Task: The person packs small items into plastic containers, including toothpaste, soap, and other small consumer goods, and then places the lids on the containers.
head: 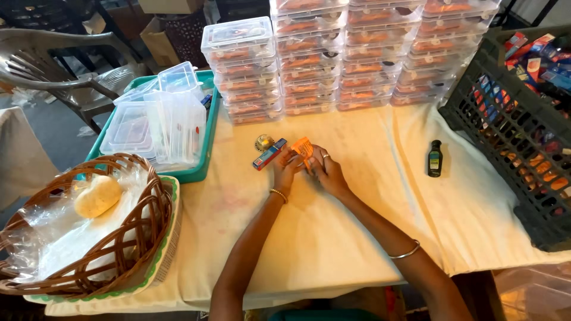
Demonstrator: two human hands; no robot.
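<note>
Your left hand (287, 168) and right hand (326, 171) both hold the small orange packet (303, 147) just above the worktop (333, 238), beside the little blue-red box (269, 154). You seem to be folding it; next needs a careful pinch.

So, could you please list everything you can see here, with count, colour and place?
orange packet: one, orange, held between both hands
small box: one, red and blue, just left of the hands
round item: one, gold, beside the small box
bottle: one, dark, upright, right of the hands
filled boxes: many, clear with orange contents, stacked at the back
empty boxes: several, clear, in the tray
tray: one, teal, left
basket: one, brown wicker, near left
crate: one, black, right
chair: one, grey, far left
table: one, cream cloth
left hand: on the packet
right hand: on the packet
</note>
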